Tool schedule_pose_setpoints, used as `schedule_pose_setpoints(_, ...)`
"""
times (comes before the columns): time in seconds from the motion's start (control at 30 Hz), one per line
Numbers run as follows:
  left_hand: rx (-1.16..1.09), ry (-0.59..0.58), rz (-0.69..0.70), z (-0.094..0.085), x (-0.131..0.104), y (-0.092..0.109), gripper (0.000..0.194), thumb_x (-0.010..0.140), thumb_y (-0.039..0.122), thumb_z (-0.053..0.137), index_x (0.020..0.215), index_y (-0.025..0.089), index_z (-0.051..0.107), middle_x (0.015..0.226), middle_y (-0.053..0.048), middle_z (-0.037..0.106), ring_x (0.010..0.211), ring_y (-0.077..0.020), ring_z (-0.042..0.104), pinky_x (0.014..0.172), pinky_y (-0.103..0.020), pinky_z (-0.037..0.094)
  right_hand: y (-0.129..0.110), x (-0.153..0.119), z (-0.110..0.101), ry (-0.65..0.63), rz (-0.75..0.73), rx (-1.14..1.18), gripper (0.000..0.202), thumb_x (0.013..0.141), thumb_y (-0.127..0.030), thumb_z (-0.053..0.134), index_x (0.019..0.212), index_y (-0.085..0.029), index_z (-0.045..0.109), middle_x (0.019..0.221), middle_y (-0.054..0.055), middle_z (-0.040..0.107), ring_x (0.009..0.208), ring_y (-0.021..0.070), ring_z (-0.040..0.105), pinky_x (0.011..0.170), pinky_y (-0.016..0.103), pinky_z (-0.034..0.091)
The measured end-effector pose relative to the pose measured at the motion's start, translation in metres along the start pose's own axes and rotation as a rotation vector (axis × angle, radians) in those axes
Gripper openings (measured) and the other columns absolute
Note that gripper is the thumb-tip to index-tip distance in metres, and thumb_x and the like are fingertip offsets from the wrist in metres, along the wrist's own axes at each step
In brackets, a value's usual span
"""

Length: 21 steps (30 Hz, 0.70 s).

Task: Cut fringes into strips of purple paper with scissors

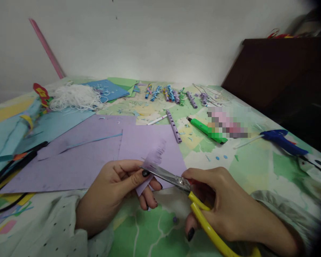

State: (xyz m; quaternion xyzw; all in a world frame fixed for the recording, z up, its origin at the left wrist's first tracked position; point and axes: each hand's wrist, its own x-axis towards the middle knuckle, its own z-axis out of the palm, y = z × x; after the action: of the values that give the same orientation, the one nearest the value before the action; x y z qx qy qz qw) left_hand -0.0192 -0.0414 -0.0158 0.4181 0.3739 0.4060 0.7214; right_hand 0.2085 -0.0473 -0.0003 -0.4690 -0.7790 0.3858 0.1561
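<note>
Between the thumb and fingers of my left hand (pixel 123 184) is a narrow purple paper strip (pixel 155 154), its upper part cut into a fringe and slightly blurred. My right hand (pixel 216 203) grips yellow-handled scissors (pixel 173 178). Their metal blades point left and lie across the strip, close to my left thumb; whether they are fully closed is hard to tell. Beneath the strip lies a square purple paper sheet (pixel 173 153). A purple paper tube with dark dots (pixel 173 125) rests along that sheet's right edge.
Larger purple and blue sheets cover the left, with a white string pile (pixel 76 97) behind. Small fringed paper rolls (pixel 171 93) line the back. A green utility knife (pixel 207 130) and blue glue gun (pixel 283 141) lie right. Black cables (pixel 18 167) run at left; paper scraps are scattered about.
</note>
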Motion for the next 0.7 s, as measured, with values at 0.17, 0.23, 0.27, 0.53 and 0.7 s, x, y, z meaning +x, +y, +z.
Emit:
schedule_pose_setpoints(0.17,0.004,-0.010,0.004,-0.0003,0.0004,0.0005,0.013,0.078,0.028,0.074,0.074,0.016,0.077,0.069,-0.003,0.075,0.049,-0.0111,0.068,0.046,-0.013,0.053,-0.0012,-0.0004,0.0003,-0.011,0.001,0.034,0.033,0.066,-0.034,0.083,0.070,-0.021,0.053,0.052,-0.010,0.041,0.047,0.0072,0.031,0.040,0.019,0.023)
schedule_pose_setpoints(0.23,0.002,-0.005,0.003,-0.0005,0.0006,0.0003,0.013,0.078,0.028,0.074,0.073,0.016,0.077,0.069,-0.003,0.075,0.049,-0.0108,0.068,0.046,-0.013,0.053,-0.0015,-0.0004,0.0004,-0.020,0.001,0.048,0.033,0.065,-0.034,0.083,0.070,-0.020,0.054,0.051,-0.010,0.042,0.047,0.0071,0.031,0.040,0.019,0.023)
schedule_pose_setpoints(0.27,0.001,-0.003,0.000,-0.0006,0.0008,0.0002,0.014,0.078,0.028,0.074,0.073,0.016,0.077,0.068,-0.003,0.075,0.048,-0.0107,0.068,0.046,-0.013,0.053,-0.0015,-0.0003,0.0004,-0.018,0.005,0.051,0.033,0.065,-0.034,0.084,0.070,-0.020,0.054,0.051,-0.010,0.042,0.047,0.0071,0.030,0.040,0.019,0.023)
schedule_pose_setpoints(0.53,0.024,-0.017,-0.022,-0.0016,0.0016,-0.0019,0.017,0.080,0.030,0.072,0.073,0.015,0.077,0.061,-0.005,0.073,0.047,-0.0111,0.066,0.046,-0.014,0.052,0.0003,0.0016,0.0004,0.012,0.002,0.030,0.034,0.063,-0.032,0.084,0.066,-0.019,0.052,0.048,-0.011,0.034,0.046,0.0068,0.025,0.038,0.019,0.018)
schedule_pose_setpoints(0.7,0.047,-0.009,-0.032,-0.0014,0.0005,-0.0003,0.018,0.080,0.029,0.072,0.071,0.014,0.076,0.059,-0.005,0.072,0.046,-0.0105,0.065,0.047,-0.014,0.051,0.0001,0.0009,0.0002,0.021,0.005,0.019,0.039,0.062,-0.037,0.084,0.063,-0.019,0.050,0.049,-0.010,0.030,0.047,0.0070,0.024,0.039,0.020,0.017)
